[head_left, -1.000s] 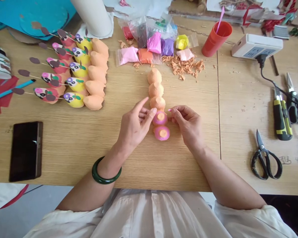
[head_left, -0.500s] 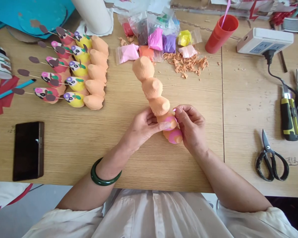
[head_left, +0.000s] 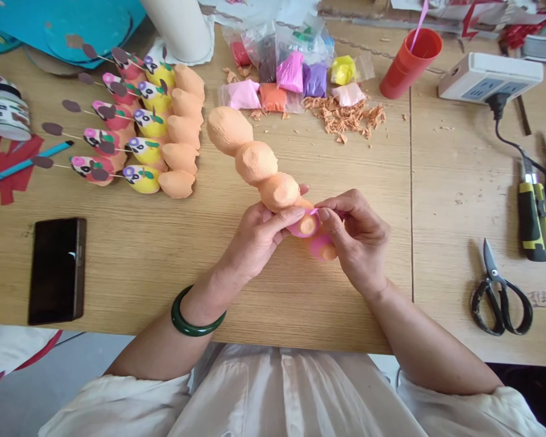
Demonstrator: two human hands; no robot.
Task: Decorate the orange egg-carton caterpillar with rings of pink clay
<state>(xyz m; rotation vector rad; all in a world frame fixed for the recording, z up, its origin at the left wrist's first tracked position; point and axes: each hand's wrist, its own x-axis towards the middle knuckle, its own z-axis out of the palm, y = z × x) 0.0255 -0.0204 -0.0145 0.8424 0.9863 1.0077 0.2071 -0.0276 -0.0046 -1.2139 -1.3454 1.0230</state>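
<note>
My left hand (head_left: 266, 233) grips a row of joined orange, egg-like lumps (head_left: 256, 162) near its lower end, thumb on top. The row slants from upper left to lower right above the table. Its two lowest lumps carry pink coating (head_left: 320, 244) around bare orange tips. My right hand (head_left: 357, 237) pinches a small bit of pink clay (head_left: 314, 211) between thumb and forefinger, touching the second lump from the bottom. Its other fingers are curled, partly hidden. A green bangle (head_left: 195, 315) circles my left wrist.
Rows of painted lumps (head_left: 144, 149) and plain orange ones stand at left. Clay packets (head_left: 290, 71) and orange shavings (head_left: 346, 118) lie at the back. A red cup (head_left: 409, 67), power strip (head_left: 491, 76), scissors (head_left: 498, 291) and utility knife (head_left: 534, 212) are right; a phone (head_left: 57, 270) lies left.
The orange row has swung its far end to the left and rolled, so more of the pink coating shows. My right hand's pinched pink bit now meets the lump.
</note>
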